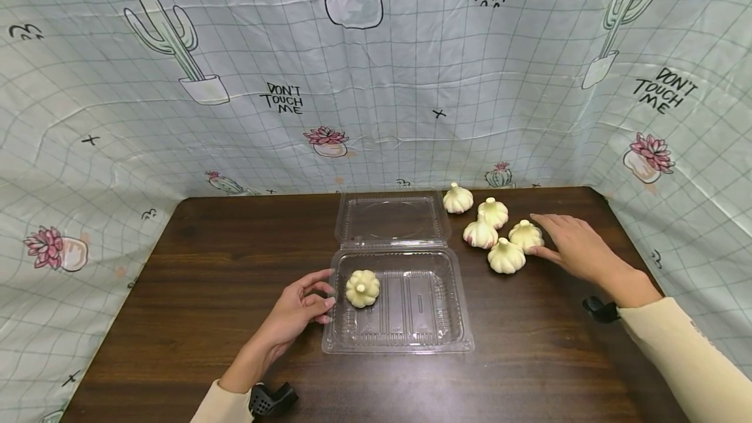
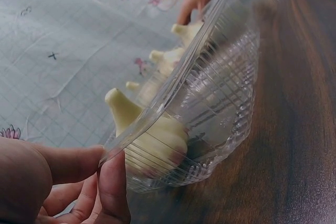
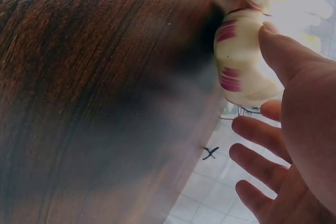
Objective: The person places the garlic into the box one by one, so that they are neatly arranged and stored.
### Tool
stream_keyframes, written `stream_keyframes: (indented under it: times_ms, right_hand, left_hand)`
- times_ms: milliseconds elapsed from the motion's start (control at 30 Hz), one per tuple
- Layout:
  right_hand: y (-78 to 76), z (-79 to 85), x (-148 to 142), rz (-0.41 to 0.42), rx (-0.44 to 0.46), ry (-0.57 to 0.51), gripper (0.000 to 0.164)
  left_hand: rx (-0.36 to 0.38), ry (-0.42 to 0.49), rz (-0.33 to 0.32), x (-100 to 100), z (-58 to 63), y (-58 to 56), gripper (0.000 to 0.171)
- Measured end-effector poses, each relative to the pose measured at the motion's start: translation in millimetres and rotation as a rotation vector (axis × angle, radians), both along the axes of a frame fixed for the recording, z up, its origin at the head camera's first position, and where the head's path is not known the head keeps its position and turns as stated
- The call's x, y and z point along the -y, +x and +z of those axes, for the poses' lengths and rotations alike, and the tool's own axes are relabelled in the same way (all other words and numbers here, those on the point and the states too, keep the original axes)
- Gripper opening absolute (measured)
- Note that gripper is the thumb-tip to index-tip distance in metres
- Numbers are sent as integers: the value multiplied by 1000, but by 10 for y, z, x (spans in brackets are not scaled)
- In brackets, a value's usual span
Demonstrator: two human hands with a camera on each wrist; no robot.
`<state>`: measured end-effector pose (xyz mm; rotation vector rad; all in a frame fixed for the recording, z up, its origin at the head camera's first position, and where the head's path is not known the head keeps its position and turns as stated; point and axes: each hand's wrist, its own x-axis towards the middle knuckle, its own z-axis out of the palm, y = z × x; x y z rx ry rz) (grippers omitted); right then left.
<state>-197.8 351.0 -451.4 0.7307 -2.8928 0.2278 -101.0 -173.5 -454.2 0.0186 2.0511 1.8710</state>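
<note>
A clear plastic clamshell container (image 1: 420,338) lies with its lid (image 1: 390,222) folded back. One garlic bulb (image 1: 362,288) sits in its left part, stem up. My left hand (image 1: 296,309) pinches the container's left rim between thumb and fingers, as the left wrist view shows close up. At the right, my right hand (image 1: 578,247) is beside the rightmost garlic bulb (image 1: 525,235), thumb on the near side and index finger on the far side. In the right wrist view the thumb tip overlaps that bulb (image 3: 236,72), and the other fingers are spread and hold nothing.
Several more garlic bulbs (image 1: 480,234) cluster right of the lid, close to the one by my right hand. All stand on a dark wooden table (image 1: 247,247). A printed cloth (image 1: 388,83) hangs along the table's back and sides.
</note>
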Motion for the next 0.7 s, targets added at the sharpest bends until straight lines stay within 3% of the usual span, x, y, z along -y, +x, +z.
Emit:
stream_keyframes:
  times_ms: [167, 700]
  right_hand:
    - [-41, -2, 1, -7, 81, -2, 64]
    - [-68, -22, -15, -35, 74, 7, 61]
  left_hand:
    - [2, 6, -4, 2, -4, -4, 59]
    - [-8, 30, -13, 18, -15, 10, 60]
